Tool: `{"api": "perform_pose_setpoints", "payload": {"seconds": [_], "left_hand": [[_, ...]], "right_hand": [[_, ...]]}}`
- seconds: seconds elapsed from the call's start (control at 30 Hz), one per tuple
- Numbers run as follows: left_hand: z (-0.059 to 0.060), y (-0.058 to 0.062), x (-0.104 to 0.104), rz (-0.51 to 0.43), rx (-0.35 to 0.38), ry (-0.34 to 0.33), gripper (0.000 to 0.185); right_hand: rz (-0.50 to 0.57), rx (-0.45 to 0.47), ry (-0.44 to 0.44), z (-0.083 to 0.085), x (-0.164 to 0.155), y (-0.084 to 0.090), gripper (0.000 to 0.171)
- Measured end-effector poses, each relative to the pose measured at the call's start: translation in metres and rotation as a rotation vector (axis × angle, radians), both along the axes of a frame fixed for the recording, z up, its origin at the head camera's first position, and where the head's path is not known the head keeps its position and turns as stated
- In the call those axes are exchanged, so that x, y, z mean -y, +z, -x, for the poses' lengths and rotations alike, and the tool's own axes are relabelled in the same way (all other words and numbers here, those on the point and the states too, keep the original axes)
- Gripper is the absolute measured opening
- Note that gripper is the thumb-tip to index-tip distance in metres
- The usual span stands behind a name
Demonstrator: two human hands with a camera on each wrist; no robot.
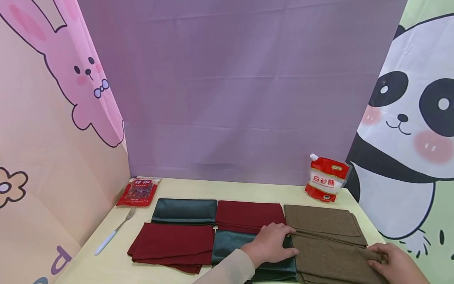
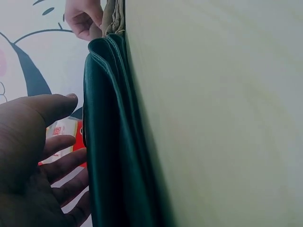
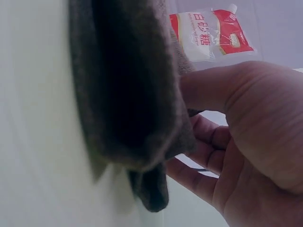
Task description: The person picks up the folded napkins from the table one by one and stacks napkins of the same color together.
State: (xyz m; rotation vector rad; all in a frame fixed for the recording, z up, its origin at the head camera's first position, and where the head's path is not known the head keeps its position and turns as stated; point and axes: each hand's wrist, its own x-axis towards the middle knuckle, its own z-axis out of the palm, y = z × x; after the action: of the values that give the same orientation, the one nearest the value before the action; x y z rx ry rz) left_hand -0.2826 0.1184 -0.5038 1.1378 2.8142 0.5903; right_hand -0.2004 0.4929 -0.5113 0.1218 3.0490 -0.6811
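Six folded cloths lie in two rows. In the head view, my right hand (image 1: 399, 262) pinches the right edge of the near brown cloth (image 1: 333, 256); thumb and fingers grip its layers in the right wrist view. My left hand (image 1: 271, 246) is over the near teal cloth (image 1: 232, 238), its fingertips at the brown cloth's left edge. Thumb and fingers of that hand (image 2: 28, 161) stand apart in the left wrist view. Behind lie a brown cloth (image 1: 320, 221), a red cloth (image 1: 248, 213) and a teal cloth (image 1: 186, 211). A red cloth (image 1: 173, 242) lies near left.
A sugar pouch (image 1: 325, 179) stands at the table's back right. At the back left lies a red food packet (image 1: 139, 192), with a fork (image 1: 115, 230) in front of it. Printed curtains hang along the table's (image 1: 191, 189) sides, and a purple one (image 1: 230, 98) hangs behind.
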Motion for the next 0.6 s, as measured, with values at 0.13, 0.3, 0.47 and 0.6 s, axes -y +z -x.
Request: {"api": "perform_pose_setpoints", "payload": {"seconds": [0.13,0.3,0.47,0.6], "left_hand": [[0.0012,-0.0025,-0.0033,0.014,0.02,0.004,0.055],[0.0008,-0.0037,-0.007,0.025,0.03,0.014,0.054],[-0.0005,-0.0035,-0.0071,0.02,0.008,0.028,0.048],[-0.0007,-0.0039,-0.0084,0.023,-0.011,0.04,0.047]], "right_hand": [[0.035,-0.032,-0.017,-0.003,0.0008,-0.0024,0.022],[0.101,-0.05,-0.037,-0.0052,-0.0008,-0.0066,0.015],[0.12,-0.079,-0.055,-0.0074,-0.002,-0.0028,0.014],[0.129,-0.128,-0.066,-0.0086,-0.0042,-0.0022,0.013]]}}
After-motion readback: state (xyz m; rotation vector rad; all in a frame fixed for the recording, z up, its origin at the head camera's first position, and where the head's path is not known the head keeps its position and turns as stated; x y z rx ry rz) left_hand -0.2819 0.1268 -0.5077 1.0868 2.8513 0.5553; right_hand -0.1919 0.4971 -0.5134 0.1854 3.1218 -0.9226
